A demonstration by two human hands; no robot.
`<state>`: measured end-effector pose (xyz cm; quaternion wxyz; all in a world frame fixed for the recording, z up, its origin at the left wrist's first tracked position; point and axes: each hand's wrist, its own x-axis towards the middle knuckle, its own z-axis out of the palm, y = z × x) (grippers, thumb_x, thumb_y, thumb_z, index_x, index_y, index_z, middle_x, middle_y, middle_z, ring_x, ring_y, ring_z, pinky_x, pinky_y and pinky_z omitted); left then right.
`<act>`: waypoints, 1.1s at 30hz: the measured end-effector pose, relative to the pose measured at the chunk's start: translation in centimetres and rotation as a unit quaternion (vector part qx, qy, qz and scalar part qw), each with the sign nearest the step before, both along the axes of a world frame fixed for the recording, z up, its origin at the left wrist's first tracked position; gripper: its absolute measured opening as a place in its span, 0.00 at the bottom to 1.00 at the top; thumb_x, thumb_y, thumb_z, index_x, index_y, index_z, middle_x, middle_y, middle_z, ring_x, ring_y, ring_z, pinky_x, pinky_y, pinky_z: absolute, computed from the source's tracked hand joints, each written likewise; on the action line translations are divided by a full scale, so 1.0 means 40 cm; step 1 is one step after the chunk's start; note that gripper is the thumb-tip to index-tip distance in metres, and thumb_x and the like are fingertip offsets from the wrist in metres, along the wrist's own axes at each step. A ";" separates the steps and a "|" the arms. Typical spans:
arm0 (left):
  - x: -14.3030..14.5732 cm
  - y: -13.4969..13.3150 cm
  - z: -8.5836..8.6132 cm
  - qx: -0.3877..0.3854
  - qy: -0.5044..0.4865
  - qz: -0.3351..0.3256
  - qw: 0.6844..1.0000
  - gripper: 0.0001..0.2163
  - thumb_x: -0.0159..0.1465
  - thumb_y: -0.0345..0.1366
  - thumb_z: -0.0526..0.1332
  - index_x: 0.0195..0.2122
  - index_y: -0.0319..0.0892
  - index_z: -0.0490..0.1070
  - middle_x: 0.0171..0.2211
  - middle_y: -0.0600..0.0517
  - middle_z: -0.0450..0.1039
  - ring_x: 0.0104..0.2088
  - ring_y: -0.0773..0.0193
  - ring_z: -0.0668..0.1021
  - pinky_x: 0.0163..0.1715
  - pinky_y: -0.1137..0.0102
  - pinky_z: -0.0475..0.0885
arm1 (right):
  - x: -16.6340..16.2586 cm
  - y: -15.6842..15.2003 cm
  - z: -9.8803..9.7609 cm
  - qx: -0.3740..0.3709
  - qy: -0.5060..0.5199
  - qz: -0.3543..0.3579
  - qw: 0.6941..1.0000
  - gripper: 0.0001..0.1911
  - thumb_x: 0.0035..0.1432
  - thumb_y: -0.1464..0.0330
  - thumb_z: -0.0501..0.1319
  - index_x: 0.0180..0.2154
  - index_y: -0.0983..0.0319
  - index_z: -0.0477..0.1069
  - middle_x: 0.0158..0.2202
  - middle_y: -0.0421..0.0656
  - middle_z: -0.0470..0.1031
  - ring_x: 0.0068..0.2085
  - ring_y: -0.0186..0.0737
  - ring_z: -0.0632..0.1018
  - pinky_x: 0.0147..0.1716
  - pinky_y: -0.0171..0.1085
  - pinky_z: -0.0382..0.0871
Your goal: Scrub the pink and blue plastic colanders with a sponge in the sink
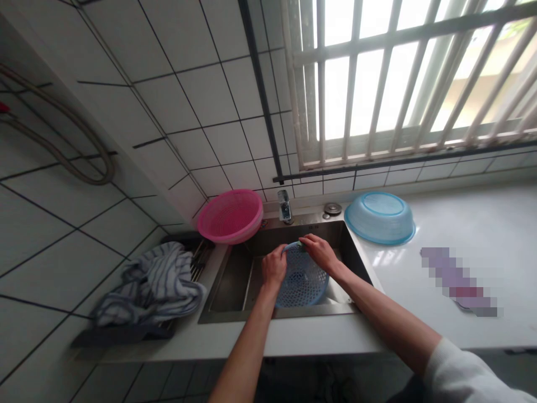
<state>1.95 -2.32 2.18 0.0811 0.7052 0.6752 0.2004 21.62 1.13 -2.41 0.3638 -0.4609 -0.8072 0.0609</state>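
A blue plastic colander [302, 280] with a mesh of holes stands tilted in the steel sink [235, 274]. My left hand [274, 266] is closed around the left part of its upper rim. At the top of the rim, my right hand [321, 252] presses a small green scouring pad [300, 244] against the edge. Only a sliver of that pad shows between the fingers, so its shape is mostly hidden. Behind the colander, the chrome faucet [284, 206] rises from the back of the sink.
A pink basket [230, 215] leans at the sink's back left corner. To the right, an upturned blue basin [381, 217] sits on the white counter [453, 224], with a blurred-out item [459, 280] nearby. A striped cloth [159, 282] lies on a rack at left. A drain stopper [333, 209] rests behind.
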 end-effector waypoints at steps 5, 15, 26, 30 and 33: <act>0.003 0.000 0.003 -0.006 0.001 -0.035 0.999 0.15 0.74 0.39 0.55 0.56 0.57 0.77 0.52 0.52 0.83 0.49 0.56 0.84 0.46 0.68 0.73 | -0.014 -0.007 0.004 0.028 -0.013 0.056 0.998 0.23 0.65 0.77 0.59 0.59 0.56 0.75 0.53 0.45 0.79 0.51 0.42 0.80 0.53 0.37 0.74; 0.000 -0.010 -0.006 0.010 -0.004 -0.039 0.999 0.15 0.74 0.37 0.54 0.56 0.56 0.77 0.54 0.53 0.82 0.51 0.58 0.83 0.48 0.68 0.72 | -0.021 -0.015 -0.003 0.012 0.002 0.045 0.999 0.23 0.65 0.78 0.58 0.57 0.58 0.76 0.52 0.45 0.80 0.49 0.41 0.81 0.52 0.35 0.75; 0.000 -0.009 0.001 0.005 -0.021 -0.013 1.000 0.15 0.73 0.38 0.55 0.55 0.56 0.78 0.52 0.51 0.83 0.49 0.56 0.83 0.47 0.67 0.72 | -0.008 -0.016 -0.005 -0.017 0.017 0.012 1.000 0.24 0.64 0.78 0.57 0.58 0.56 0.76 0.53 0.45 0.80 0.49 0.41 0.82 0.51 0.37 0.76; -0.007 -0.009 0.002 0.001 -0.028 -0.010 1.000 0.14 0.74 0.40 0.55 0.54 0.56 0.78 0.49 0.51 0.84 0.47 0.56 0.84 0.45 0.68 0.71 | -0.016 -0.018 0.001 -0.016 0.031 0.039 0.999 0.25 0.65 0.78 0.56 0.59 0.56 0.76 0.53 0.44 0.80 0.50 0.41 0.82 0.52 0.37 0.76; -0.032 -0.006 0.010 0.025 -0.050 0.080 0.995 0.15 0.74 0.42 0.54 0.54 0.52 0.78 0.45 0.48 0.84 0.45 0.55 0.84 0.44 0.67 0.71 | 0.026 -0.003 -0.001 -0.039 0.063 -0.041 0.996 0.23 0.64 0.78 0.58 0.57 0.57 0.76 0.52 0.45 0.80 0.46 0.42 0.83 0.51 0.39 0.77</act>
